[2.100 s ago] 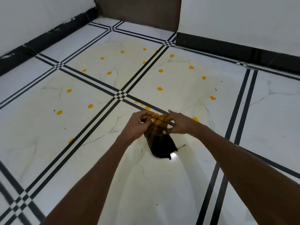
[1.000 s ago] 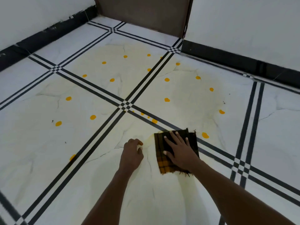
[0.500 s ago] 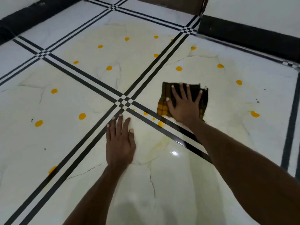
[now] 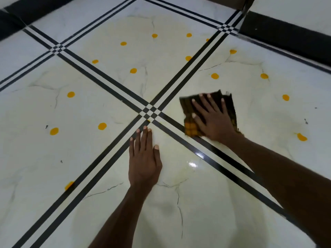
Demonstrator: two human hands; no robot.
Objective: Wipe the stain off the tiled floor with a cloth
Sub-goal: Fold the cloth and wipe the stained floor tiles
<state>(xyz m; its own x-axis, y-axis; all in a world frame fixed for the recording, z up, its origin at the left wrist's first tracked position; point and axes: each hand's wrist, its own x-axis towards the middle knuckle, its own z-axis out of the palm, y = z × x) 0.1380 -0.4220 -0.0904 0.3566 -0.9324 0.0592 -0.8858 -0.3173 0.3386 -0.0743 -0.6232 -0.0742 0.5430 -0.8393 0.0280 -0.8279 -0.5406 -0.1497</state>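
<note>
A folded dark brown and yellow checked cloth [image 4: 191, 128] lies flat on the white tiled floor [image 4: 206, 203], just right of the crossing of black tile lines. My right hand [image 4: 212, 118] presses on it with fingers spread and straight. My left hand [image 4: 144, 158] rests palm down on the floor below the crossing, fingers straight and holding nothing. Several orange-yellow stain spots [image 4: 102, 126] dot a pale yellowish film on the tiles around the cloth, one spot [image 4: 302, 137] to its right.
Black double lines [image 4: 100, 165] cross at a small checker pattern [image 4: 149, 111]. A black skirting [image 4: 286, 36] runs along the white wall at the upper right, another at the upper left. A brown door edge [image 4: 241, 2] shows at the top.
Both hands held the cloth up at first, then my right hand laid it flat and slid it forward over the floor. My left hand went down flat on the tile. Small spots by the line are gone.
</note>
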